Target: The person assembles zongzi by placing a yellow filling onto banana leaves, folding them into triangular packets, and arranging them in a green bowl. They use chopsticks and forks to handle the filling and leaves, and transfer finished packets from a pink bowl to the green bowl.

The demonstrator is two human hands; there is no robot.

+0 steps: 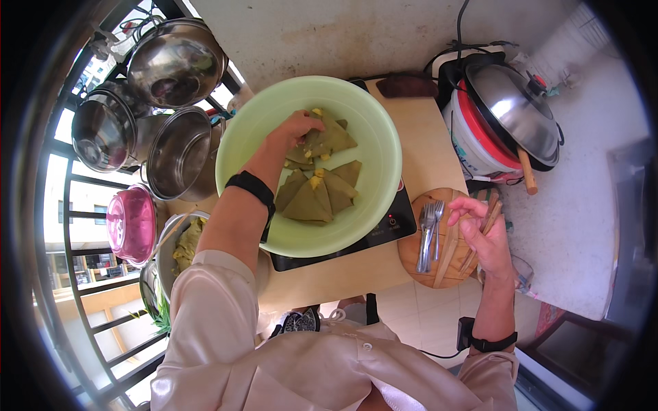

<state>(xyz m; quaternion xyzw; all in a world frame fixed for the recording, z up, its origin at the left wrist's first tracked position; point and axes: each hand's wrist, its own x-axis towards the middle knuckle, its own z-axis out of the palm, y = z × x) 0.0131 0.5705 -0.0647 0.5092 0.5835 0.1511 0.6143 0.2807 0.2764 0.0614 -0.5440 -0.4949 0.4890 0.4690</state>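
A large pale green basin (373, 212) holds several flat, olive-green triangular pieces (307, 203) with yellow bits on them. My left hand (299, 127) reaches inside it, fingers bent and closed at the edge of the upper green triangular piece (336, 139); its fingertips are partly hidden. Over the right side of a round wooden board (411, 250), my right hand (485, 240) is raised with thumb and fingers apart, gripping nothing that I can see. Close by lie metal forks (426, 236) and flat wooden utensils (447, 257). Black bands circle both wrists.
Beneath the basin is a black induction cooker (384, 229) on a wooden table (428, 140). Steel pots (179, 154), a pink container (130, 222) and a white bucket (164, 257) with yellow-green contents crowd the left railing. A lidded pan (514, 103) sits on a red-and-white pot (473, 140).
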